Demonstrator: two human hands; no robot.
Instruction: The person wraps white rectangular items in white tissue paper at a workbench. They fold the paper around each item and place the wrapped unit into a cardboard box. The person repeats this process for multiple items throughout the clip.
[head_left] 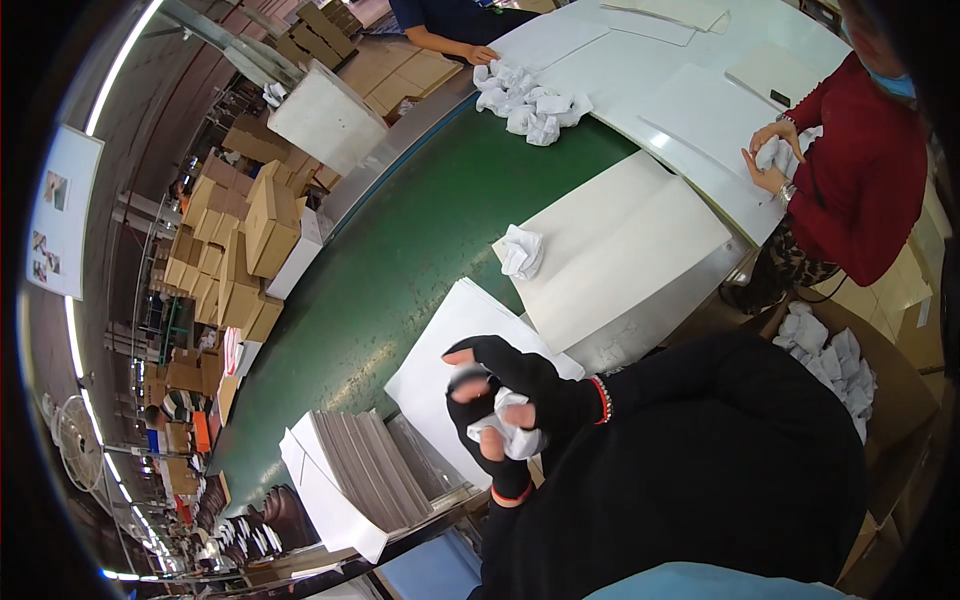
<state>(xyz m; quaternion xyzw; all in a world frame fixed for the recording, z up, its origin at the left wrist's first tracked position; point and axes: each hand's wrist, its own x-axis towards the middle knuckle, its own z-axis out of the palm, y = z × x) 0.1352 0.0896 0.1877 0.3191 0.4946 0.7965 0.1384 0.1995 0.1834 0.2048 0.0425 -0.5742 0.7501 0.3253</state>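
While you look down through the head view, both of your hands meet over one wad of paper near the lower middle.

Left hand: your left hand (487,440), in a black fingerless glove with an orange cuff edge, is curled under the crumpled white paper ball (512,425), fingers pressed on it.
Right hand: your right hand (525,380), in a matching black glove with a red-and-white wristband, is closed over the top of that same paper ball, index finger lifted.
Paper ball: it sits clamped between the two palms, held above the near edge of the flat white paper sheet (440,375).
Sheet: it lies on the green conveyor belt (390,270), just beside the stack of grey-edged white sheets (355,480).
Beyond your hands: a second crumpled white paper wad (522,251) rests at the corner of the large white board (625,245).
Far end: a heap of crumpled white wads (530,103) lies at the belt's far edge, near another person's hand (482,54).
Right side: a person in a red sleeve (850,190) holds white paper in both hands (772,158).
Lower right: a brown cardboard box of white paper wads (835,365) sits beside your shoulder.
Left background: stacked brown cardboard cartons (235,240).
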